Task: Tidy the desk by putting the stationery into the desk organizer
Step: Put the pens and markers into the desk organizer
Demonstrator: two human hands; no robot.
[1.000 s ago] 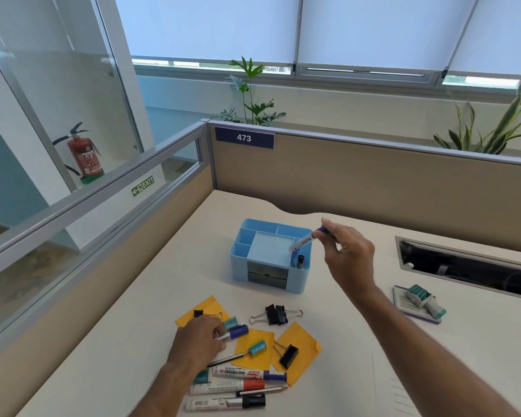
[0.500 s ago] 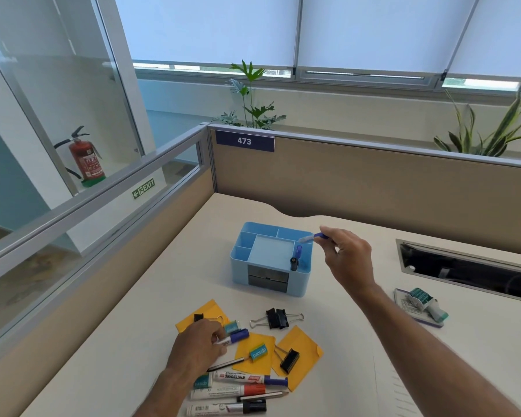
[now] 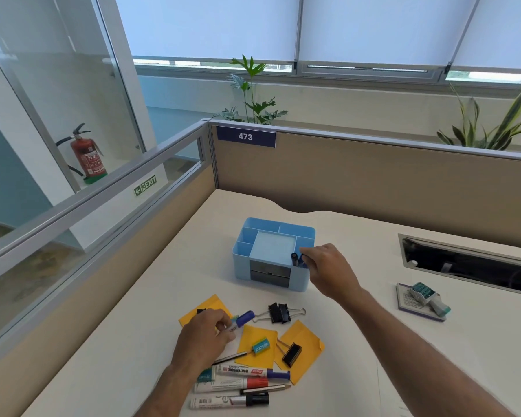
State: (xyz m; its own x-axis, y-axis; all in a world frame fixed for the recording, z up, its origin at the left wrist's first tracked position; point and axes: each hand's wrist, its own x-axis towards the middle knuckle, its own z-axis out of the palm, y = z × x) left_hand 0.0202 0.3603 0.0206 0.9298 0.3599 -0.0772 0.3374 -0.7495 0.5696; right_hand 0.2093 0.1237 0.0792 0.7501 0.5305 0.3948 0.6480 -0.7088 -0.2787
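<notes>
In the head view, the blue desk organizer [image 3: 272,254] stands at the centre of the frame on the desk [image 3: 373,341], and the right hand [image 3: 328,267] is at its right-hand front compartment, fingers pinched on a blue-capped marker [image 3: 303,260] lowered into that slot beside a dark pen [image 3: 294,257] already standing there. Lower centre, the left hand [image 3: 203,337] is curled over the loose stationery, its fingers closing on a blue-capped pen [image 3: 243,319]; whether the grip is complete I cannot tell. These pens and the whiteboard markers [image 3: 241,383] look light, stiff and smooth, likely to roll, so they are best pinched mid-barrel and dropped in upright. The binder clips [image 3: 280,313] are small and hard, easy by the wire loops; the yellow sticky notes [image 3: 301,346] are limp and need lifting by an edge. An eraser [image 3: 260,346] lies on one note. A stamp [image 3: 427,297] sits on its pad at middle right, well apart, obstructing nothing.
</notes>
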